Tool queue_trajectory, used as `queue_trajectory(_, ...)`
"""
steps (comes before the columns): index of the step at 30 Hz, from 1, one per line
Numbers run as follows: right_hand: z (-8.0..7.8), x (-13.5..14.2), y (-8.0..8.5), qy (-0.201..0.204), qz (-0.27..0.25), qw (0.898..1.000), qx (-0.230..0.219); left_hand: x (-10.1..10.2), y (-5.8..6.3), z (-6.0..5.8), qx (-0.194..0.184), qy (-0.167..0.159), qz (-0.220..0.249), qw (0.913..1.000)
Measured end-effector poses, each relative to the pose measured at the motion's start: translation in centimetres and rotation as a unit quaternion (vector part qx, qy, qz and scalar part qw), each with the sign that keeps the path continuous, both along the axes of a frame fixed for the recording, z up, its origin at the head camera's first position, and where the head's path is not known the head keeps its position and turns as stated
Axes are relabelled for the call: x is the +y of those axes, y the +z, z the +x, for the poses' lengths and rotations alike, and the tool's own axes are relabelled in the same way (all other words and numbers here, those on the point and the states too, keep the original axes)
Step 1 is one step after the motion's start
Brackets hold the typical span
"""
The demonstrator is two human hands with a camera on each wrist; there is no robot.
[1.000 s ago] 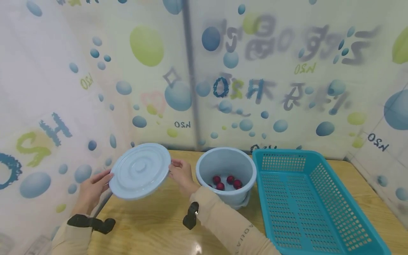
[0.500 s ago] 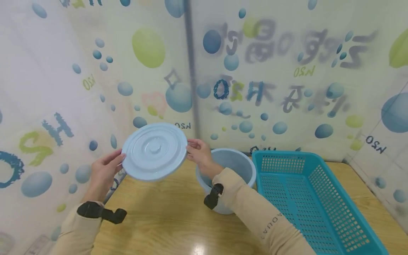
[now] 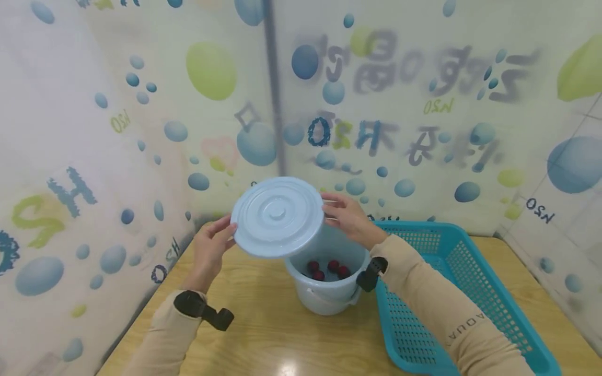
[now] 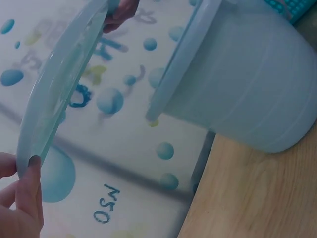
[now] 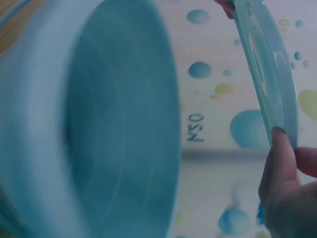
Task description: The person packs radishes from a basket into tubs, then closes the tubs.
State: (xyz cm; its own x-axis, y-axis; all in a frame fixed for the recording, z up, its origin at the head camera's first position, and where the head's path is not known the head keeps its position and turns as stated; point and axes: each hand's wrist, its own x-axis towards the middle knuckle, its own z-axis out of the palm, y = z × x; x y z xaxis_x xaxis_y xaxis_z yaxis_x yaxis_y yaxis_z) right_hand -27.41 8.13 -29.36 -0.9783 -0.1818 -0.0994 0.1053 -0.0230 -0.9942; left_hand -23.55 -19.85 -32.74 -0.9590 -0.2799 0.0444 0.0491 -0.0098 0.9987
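Observation:
A round light-blue lid (image 3: 277, 216) with a small central knob is held up by both hands at opposite sides of its rim. My left hand (image 3: 210, 250) pinches the left edge between thumb and fingers, as the left wrist view also shows on the lid (image 4: 62, 79). The right hand (image 3: 349, 216) pinches the right edge; in the right wrist view its fingers (image 5: 282, 158) curl over the rim. Below and to the right of the lid stands a light-blue bucket (image 3: 324, 300), upright, its top uncovered. Several dark red round fruits (image 3: 344, 272) lie inside at the bottom.
To the right of the bucket sits a large teal plastic basket (image 3: 409, 360) with perforated walls, partly behind the right sleeve. Everything stands on a wooden table (image 3: 263, 318). A printed curtain (image 3: 211, 125) with bubble patterns hangs close behind and along the sides.
Both hands have carried the lid up and to the right, from the left of the bucket to above its left back rim. Bucket and basket stay put.

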Motion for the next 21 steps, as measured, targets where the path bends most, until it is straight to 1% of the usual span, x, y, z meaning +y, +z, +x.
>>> queue_trajectory(2,0.2,1.4,-0.6,0.005,0.009,1.000,-0.006,1.0,-0.7,0.0,0.000,-0.018,-0.004,0.9998)
queue_trajectory(6,0.7,4.3,-2.0,0.015,0.021,1.000,-0.014,2.8,-2.0,0.1,0.005,-0.067,-0.022,0.9975)
queue_trajectory(9,1.0,6.1,-2.8,0.021,0.025,0.999,-0.016,3.8,-2.5,0.3,0.016,-0.098,-0.023,0.9948)
queue_trajectory(11,1.3,7.1,-3.2,0.024,0.023,0.999,-0.019,4.5,-2.7,0.4,0.020,-0.113,-0.021,0.9932)
queue_trajectory(12,1.4,7.6,-3.4,0.028,0.021,0.999,-0.020,4.7,-2.8,0.4,0.021,-0.118,-0.024,0.9925)
queue_trajectory(15,1.9,8.7,-4.0,0.032,0.018,0.999,-0.028,5.4,-3.0,0.6,0.015,-0.129,-0.055,0.9900)
queue_trajectory(18,2.4,9.5,-4.5,0.037,0.020,0.999,-0.028,5.9,-3.2,0.8,0.003,-0.132,-0.087,0.9874)
queue_trajectory(21,2.8,10.1,-5.2,0.039,0.037,0.998,-0.024,6.2,-3.6,0.9,0.000,-0.134,-0.104,0.9855)
